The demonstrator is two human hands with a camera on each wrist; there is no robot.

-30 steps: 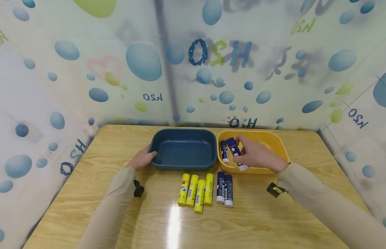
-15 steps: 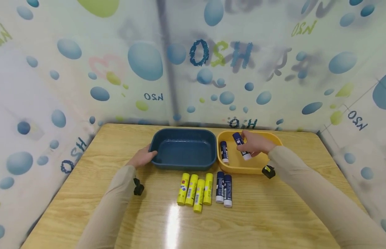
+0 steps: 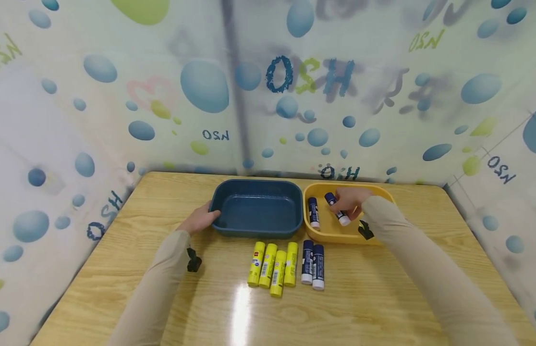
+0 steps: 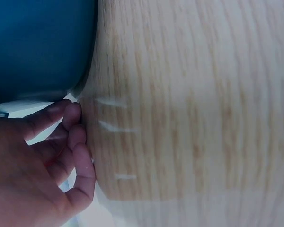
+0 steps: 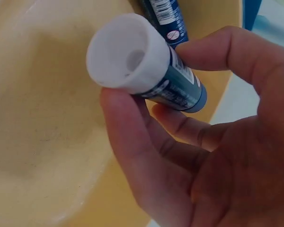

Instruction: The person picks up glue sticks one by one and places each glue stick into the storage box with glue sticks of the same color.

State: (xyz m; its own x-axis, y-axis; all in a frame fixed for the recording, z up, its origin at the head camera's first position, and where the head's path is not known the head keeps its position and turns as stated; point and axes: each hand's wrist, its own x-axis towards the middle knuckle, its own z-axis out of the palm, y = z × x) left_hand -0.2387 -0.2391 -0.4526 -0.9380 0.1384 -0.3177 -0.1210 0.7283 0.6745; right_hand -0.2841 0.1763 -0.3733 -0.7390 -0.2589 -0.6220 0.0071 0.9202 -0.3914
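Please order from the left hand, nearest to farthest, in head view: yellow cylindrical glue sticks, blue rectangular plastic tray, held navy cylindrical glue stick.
1. Blue tray: against the left hand.
2. Yellow glue sticks: front centre.
3. Navy glue stick: in right hand.

Stick (image 5: 156, 78) in my right hand (image 3: 353, 199): navy body, white end, pale label. Second stick (image 3: 313, 212) at its 9 o'clock: same navy/white. Yellow box (image 3: 366, 232) around both: plain, orange-tinted. Blue box (image 3: 256, 214) at my 12: solid, dark. Four sticks (image 3: 267, 266) short of it: bright yellow. Pair (image 3: 318, 266) at my 1: navy, white ends. Sleeves (image 3: 157, 283): plain beige. Table (image 3: 363, 307): pale wood grain. Walls (image 3: 261, 122): off-white, blue/green blobs, blue/green lettering, faint pink heart.
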